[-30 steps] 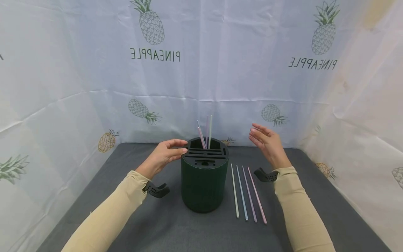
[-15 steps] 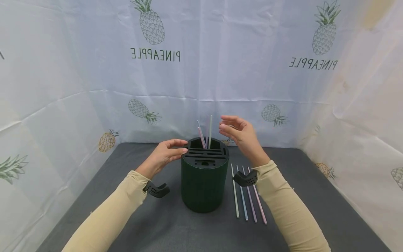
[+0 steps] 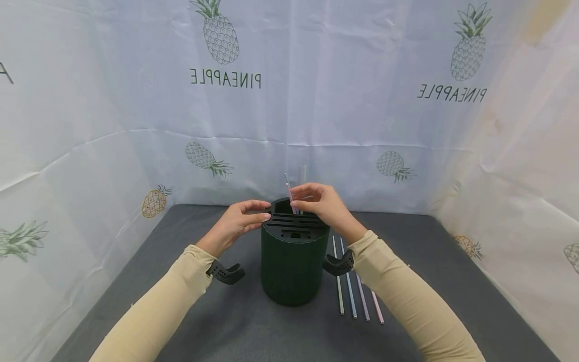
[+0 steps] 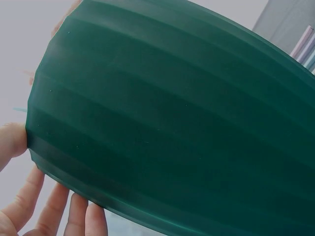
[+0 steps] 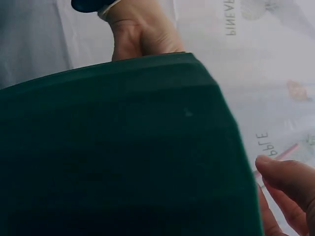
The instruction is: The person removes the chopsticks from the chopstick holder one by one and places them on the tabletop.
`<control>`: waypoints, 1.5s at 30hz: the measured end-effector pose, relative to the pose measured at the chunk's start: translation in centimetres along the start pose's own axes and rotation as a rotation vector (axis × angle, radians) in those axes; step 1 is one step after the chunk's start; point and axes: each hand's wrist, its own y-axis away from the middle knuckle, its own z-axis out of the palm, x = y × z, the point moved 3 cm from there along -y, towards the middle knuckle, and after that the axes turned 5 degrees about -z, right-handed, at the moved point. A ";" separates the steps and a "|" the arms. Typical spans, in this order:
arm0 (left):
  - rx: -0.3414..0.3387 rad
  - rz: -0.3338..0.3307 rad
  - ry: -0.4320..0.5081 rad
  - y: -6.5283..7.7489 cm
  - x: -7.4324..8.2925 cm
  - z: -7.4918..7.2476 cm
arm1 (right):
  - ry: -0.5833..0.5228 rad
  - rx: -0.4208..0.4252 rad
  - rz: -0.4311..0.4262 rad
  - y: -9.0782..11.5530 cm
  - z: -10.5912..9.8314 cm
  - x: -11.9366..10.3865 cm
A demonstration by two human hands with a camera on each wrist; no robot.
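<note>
A dark green knife and utensil holder [image 3: 295,269] stands upright, with slots and a larger opening in its black top. Several thin pastel chopsticks, among them a pink one [image 3: 289,192], rise from the rear opening. My left hand [image 3: 229,224] touches the holder's left rim; in the left wrist view its thumb and fairly straight fingers [image 4: 51,206] lie along the green edge. My right hand [image 3: 327,207] is over the opening, thumb and index fingertips right at the pink chopstick. The right wrist view shows a gap between that thumb [image 5: 280,172] and the fingers.
Several chopsticks [image 3: 351,291] in pale yellow, blue, purple and pink lie side by side on the dark grey table [image 3: 203,322], right of the holder, partly under my right forearm. A white pineapple-print curtain [image 3: 289,100] encloses the back and sides.
My right hand has swung left and down from beyond the lying chopsticks to those in the holder. The left hand has stayed at the rim.
</note>
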 end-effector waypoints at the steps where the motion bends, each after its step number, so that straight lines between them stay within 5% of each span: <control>1: 0.002 -0.001 -0.001 0.0 0.0 0.0 | 0.011 -0.008 0.004 -0.1 0.1 0.1; 10: 0.006 -0.006 -0.009 0.1 0.1 0.0 | 0.053 -0.048 0.015 -0.4 0.4 0.0; 18: 0.001 -0.009 -0.012 0.2 0.3 0.0 | -0.080 0.028 -0.018 -1.1 -0.5 -1.1; 27: -0.011 0.000 -0.007 0.2 0.3 -0.1 | -0.365 0.221 -0.198 -1.8 -4.1 -3.8; 33: -0.010 0.006 -0.006 0.3 0.2 -0.1 | -0.556 0.439 -0.313 -1.3 -7.4 -5.0; 40: -0.016 0.013 -0.012 0.3 0.2 0.0 | -0.769 0.685 -0.368 0.7 -11.6 -4.6; 45: -0.024 0.013 -0.011 0.3 0.2 0.0 | -0.842 0.773 -0.329 2.6 -14.2 -2.9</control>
